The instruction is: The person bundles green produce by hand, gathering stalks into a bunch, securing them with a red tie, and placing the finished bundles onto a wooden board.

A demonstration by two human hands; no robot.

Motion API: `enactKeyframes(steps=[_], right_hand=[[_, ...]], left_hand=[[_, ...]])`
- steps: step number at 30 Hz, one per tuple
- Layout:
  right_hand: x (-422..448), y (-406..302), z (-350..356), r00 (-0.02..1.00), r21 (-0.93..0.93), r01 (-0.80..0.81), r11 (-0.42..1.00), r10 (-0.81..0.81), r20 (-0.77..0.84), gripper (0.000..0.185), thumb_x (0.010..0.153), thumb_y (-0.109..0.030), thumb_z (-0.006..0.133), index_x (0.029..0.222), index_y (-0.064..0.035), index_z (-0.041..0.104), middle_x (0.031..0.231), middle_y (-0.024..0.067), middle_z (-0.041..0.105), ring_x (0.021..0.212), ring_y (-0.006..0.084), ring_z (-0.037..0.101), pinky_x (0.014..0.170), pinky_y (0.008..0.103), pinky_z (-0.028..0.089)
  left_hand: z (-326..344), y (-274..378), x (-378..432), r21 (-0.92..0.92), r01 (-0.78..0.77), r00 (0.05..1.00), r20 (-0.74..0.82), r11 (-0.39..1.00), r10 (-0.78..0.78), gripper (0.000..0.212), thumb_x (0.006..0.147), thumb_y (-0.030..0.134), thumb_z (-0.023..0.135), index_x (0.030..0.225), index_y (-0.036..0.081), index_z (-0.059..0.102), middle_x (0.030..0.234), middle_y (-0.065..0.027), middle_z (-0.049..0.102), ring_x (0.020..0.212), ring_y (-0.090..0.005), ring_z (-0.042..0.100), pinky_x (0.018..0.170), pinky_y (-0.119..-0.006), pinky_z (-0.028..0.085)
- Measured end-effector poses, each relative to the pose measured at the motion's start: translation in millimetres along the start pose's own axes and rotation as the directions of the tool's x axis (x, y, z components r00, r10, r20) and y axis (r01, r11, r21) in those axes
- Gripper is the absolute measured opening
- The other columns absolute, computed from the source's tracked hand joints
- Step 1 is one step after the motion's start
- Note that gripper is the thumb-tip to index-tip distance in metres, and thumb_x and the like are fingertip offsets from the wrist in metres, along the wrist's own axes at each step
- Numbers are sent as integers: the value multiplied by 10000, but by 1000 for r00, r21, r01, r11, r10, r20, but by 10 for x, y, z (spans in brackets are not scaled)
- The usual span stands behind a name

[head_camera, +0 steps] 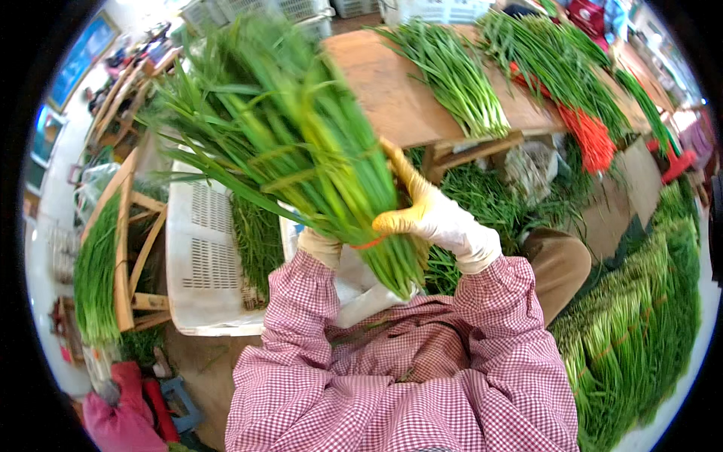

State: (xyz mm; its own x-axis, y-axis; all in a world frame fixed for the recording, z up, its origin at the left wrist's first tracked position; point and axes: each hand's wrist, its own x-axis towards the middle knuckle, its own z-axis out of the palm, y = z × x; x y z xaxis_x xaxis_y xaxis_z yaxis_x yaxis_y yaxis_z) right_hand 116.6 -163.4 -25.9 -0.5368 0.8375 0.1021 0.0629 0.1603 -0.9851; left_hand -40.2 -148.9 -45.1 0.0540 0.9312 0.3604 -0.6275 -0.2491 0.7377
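Observation:
A large bunch of long green garlic chives, tied near its stem end with an orange band, is held up before my chest. Its leafy end, blurred, points away to the upper left, and the cut stems point down towards me. My right hand, in a white glove with yellowed fingers, grips the right side of the bunch just above the band. Only the wrist of my gloved left hand shows; its fingers are hidden behind the bunch, which rests against it.
On the wooden table lie loose chives and a bundle of red ties. A white plastic crate stands at the left. Several banded bunches are stacked at the right. Another person works at the lower left.

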Motion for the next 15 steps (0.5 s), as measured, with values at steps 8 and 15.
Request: enactKeyframes(steps=[8, 15], right_hand=[[-846, -111, -235, 770, 344, 422, 839, -131, -625, 697, 683, -188, 683, 1250, -32, 309, 1150, 115, 472, 997, 201, 488, 843, 268, 402], [-1599, 701, -324, 598, 314, 416, 854, 4, -802, 439, 774, -122, 581, 1171, -31, 417, 1079, 83, 522, 920, 185, 533, 776, 257, 451]], left_hand=[[849, -631, -28, -23, 313, 890, 357, 950, -285, 816, 729, 374, 619, 1338, 59, 176, 1345, -144, 270, 1158, -273, 373, 926, -348, 359], [1020, -1161, -572, 356, -147, 903, 430, 923, -22, 1035, 572, 279, 787, 1343, 31, 143, 1307, -108, 334, 1186, -200, 338, 982, -300, 266]])
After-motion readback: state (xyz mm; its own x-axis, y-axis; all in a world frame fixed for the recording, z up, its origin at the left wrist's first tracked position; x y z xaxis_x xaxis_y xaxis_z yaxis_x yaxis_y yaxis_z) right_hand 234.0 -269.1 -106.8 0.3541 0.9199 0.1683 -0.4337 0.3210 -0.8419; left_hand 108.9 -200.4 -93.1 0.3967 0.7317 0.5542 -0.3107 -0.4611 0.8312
